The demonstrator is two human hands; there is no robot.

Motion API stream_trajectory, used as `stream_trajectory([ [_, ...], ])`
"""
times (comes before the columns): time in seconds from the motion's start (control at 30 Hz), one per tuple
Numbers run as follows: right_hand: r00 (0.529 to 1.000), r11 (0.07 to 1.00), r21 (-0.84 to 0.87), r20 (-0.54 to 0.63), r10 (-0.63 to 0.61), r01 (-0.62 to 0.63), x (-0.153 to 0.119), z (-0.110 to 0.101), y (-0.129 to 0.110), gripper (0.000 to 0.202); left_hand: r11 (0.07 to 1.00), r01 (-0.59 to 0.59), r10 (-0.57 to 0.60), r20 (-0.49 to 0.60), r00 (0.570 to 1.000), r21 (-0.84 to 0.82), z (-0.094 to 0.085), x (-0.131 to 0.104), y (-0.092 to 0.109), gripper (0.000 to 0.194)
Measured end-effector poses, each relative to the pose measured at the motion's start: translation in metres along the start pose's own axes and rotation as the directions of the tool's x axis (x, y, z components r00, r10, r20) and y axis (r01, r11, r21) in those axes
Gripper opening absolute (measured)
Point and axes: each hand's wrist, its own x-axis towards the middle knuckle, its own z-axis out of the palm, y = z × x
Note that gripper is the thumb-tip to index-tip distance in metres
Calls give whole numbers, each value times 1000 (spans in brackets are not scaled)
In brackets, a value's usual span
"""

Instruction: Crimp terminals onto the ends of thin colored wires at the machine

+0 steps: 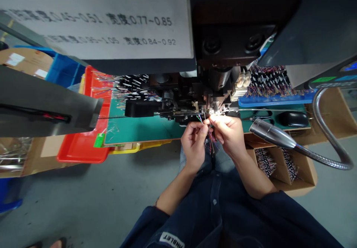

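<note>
Thin coloured wires (212,144) run between my two hands and hang down below them. My left hand (195,142) is closed, thumb against the fingers, pinching the wires, whose coloured ends stick up above it. Just to its right, my right hand (229,131) is closed too, its fingertips on a wire at the lit working point of a dark crimping machine (192,105). A metal strip of small terminals (185,112) leads into the machine from the left. The exact wire tips between my fingertips are too small to make out.
A lamp on a bendable neck (272,134) reaches in from the right. Pliers (262,115) and a black mouse-shaped object (293,119) lie on the green mat (139,129). A red tray (83,151) stands left; a cardboard box (302,188) with wire bundles stands right.
</note>
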Motion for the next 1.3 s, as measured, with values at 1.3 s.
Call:
stream_trajectory([
  [1.3, 999, 995, -101, 47, -12, 17, -9, 1, -22, 36, 996, 48, -39, 114, 993, -73, 4, 0, 7, 30],
])
